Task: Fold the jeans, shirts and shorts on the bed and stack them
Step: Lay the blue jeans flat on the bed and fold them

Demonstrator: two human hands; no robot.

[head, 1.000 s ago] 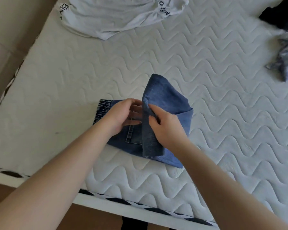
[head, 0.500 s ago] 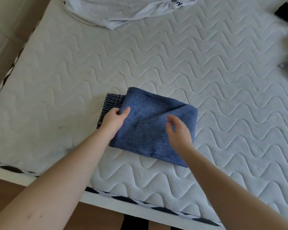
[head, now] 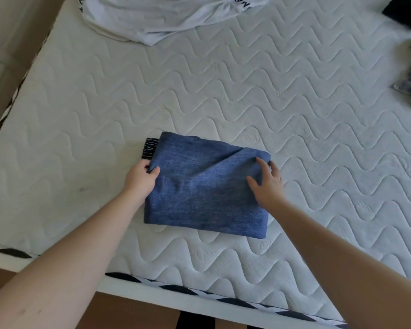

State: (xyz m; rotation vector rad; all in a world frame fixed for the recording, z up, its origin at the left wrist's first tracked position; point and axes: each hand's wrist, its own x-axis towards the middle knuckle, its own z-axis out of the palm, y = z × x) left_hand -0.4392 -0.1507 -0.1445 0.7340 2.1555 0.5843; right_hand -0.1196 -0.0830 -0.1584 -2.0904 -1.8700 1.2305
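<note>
Since a second ago, the raised denim flap is lying flat. We are gripping the folded jeans point(head: 204, 186) near the bed point(head: 294, 115) edge, left hand point(head: 141, 178) pinching one end, right hand point(head: 267, 184) spread, pressing the other. Next, probably, we are lifting them to stack.

White quilted mattress point(head: 247, 96) — tan floor point(head: 7, 43).

White shirt point(head: 157, 17) at far edge of the bed point(head: 223, 96), black printed letters near its right fold, partly legible "MR", rest cut off
</note>
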